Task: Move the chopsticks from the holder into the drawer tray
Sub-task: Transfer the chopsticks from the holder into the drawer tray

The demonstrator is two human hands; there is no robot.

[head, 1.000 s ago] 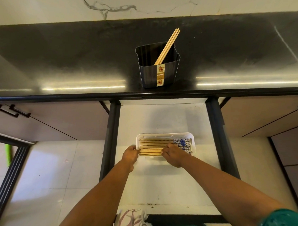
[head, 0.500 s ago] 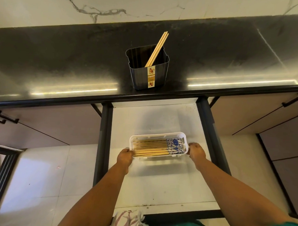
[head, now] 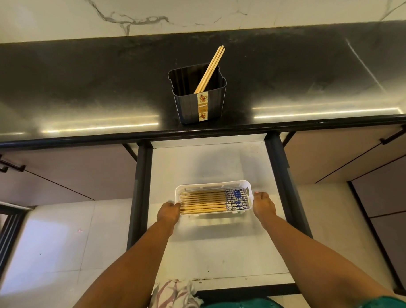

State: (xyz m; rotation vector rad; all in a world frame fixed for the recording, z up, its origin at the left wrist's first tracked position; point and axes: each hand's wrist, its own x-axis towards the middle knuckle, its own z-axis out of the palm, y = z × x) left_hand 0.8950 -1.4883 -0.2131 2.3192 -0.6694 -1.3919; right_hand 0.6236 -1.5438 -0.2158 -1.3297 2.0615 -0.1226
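A white tray (head: 213, 183) sits in the open drawer (head: 217, 253), filled with several wooden chopsticks (head: 205, 201) lying side by side, their blue-patterned ends to the right. My left hand (head: 169, 212) grips the tray's left end. At the tray's right end, my right hand (head: 263, 205) holds it with curled fingers. A shadow under the tray suggests it is slightly off the drawer floor. On the black counter stands the dark holder (head: 190, 107), with a few chopsticks (head: 210, 69) leaning in it.
The black countertop (head: 84, 92) runs across the view above the drawer. Dark drawer rails (head: 140, 186) flank the white drawer floor. Cabinet fronts with black handles (head: 395, 135) lie on both sides. A striped cloth (head: 174, 295) hangs near my waist.
My right hand has left the top of the chopsticks and moved to the tray's right end. My left hand stays at the left end.
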